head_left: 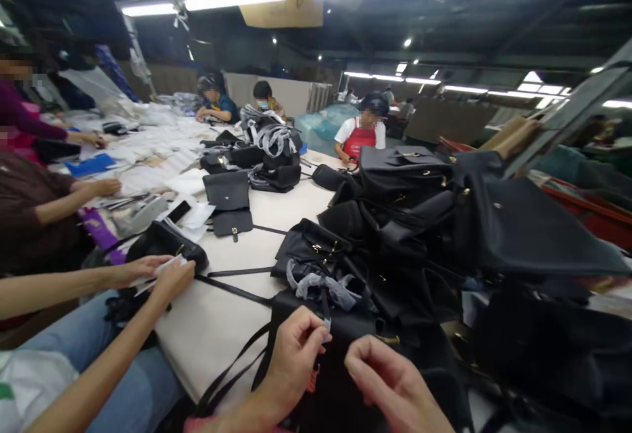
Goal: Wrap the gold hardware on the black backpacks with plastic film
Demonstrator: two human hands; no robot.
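My left hand [296, 347] is closed in a pinch on a small bit of clear plastic film [328, 326], beside a thin black strap. To its right, my right hand [388, 377] is curled with thumb and fingertips together; whatever it may hold is hidden. Both hands are above a black leather bag [340, 380], which lies at the table's near edge. Just beyond them, clear plastic wrap [320, 286] is bunched around the handle of a black bag. An orange-red mark [312, 378] shows below my left hand.
A high pile of black bags [409, 216] stands to the right. Black straps [239, 288] cross the pale table [207, 328]. At left, a co-worker's hands [165, 275] handle white paper by a black bag [162, 242]. Other people work around the table.
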